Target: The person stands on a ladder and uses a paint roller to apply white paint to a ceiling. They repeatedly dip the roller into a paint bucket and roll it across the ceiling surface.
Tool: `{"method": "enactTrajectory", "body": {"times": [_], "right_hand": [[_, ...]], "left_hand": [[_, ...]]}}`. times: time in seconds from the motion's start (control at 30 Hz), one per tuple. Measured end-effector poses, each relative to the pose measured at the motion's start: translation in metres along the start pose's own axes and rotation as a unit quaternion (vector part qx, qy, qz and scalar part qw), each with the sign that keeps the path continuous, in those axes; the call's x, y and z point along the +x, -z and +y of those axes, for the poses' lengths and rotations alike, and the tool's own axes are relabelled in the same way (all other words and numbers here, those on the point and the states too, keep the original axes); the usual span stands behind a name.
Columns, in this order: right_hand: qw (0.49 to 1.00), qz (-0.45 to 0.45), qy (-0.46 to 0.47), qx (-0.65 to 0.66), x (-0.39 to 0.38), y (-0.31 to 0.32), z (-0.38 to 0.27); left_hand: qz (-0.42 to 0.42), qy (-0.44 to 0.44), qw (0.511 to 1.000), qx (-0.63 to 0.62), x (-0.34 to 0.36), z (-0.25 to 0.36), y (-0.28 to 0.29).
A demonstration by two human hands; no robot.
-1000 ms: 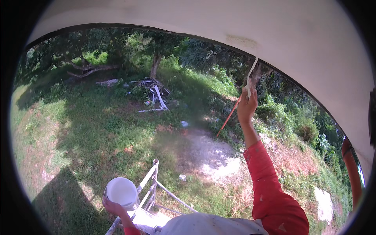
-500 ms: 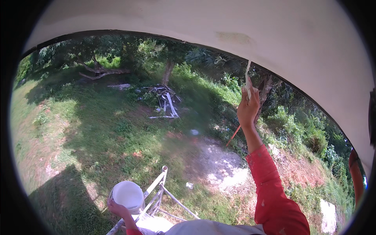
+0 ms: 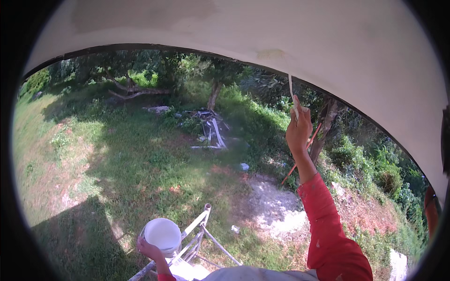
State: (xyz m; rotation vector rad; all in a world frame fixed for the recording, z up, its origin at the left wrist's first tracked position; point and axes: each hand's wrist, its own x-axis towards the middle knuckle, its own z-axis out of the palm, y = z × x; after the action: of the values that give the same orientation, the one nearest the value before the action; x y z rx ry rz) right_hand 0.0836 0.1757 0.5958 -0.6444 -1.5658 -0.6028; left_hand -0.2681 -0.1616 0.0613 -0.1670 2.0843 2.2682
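Observation:
My raised right hand (image 3: 299, 131) is closed around a thin, pale putty knife (image 3: 290, 86), seen edge-on. The blade's tip meets the edge of the pale overhead surface (image 3: 337, 47), near a yellowish patch (image 3: 272, 55). Low on the left, my left hand (image 3: 150, 249) grips the side of a white bucket (image 3: 162, 235). The bucket's inside looks white; how full it is I cannot tell. Some fingers of both hands are hidden.
A paint-spattered metal scaffold frame (image 3: 199, 225) stands beside the bucket, below me. Grassy ground (image 3: 140, 178) lies far beneath, with a scrap-wood pile (image 3: 213, 133) and trees. An orange-red pole (image 3: 290, 171) shows behind my right arm. A darker patch (image 3: 140, 16) marks the overhead surface.
The view has tilted up slightly, so the ground and bucket sit lower and further right. My right hand stays raised with the putty knife near the same edge; my left hand keeps the bucket.

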Motion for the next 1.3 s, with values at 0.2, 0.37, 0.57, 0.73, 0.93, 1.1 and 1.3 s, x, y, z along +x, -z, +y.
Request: {"method": "enactTrajectory", "body": {"times": [0.2,0.37,0.57,0.73,0.93,1.1,1.3], "right_hand": [[0.995,0.015,0.077,0.054,0.025,-0.023,-0.024],[0.992,0.029,0.111,0.054,0.029,-0.028,-0.027],[0.994,0.052,0.072,0.058,0.022,-0.020,-0.014],[0.989,0.037,0.102,0.104,0.031,-0.029,-0.047],[0.977,0.049,0.142,0.150,0.043,-0.012,-0.077],[0.964,0.115,0.091,0.224,0.029,0.045,-0.056],[0.971,0.091,0.094,0.199,0.049,0.081,-0.060]], "left_hand": [[0.009,-0.002,0.999,-0.034,-0.001,-0.002,-0.002],[-0.018,0.015,0.998,-0.052,-0.002,0.007,-0.001],[0.002,-0.042,0.999,-0.025,-0.011,0.020,-0.002],[0.012,-0.014,0.999,-0.028,-0.008,0.021,-0.004],[0.018,-0.033,0.992,-0.120,0.003,-0.007,-0.008],[0.020,0.085,0.973,-0.215,0.006,-0.030,-0.004],[0.000,0.072,0.987,-0.143,-0.007,-0.002,0.002]]}}
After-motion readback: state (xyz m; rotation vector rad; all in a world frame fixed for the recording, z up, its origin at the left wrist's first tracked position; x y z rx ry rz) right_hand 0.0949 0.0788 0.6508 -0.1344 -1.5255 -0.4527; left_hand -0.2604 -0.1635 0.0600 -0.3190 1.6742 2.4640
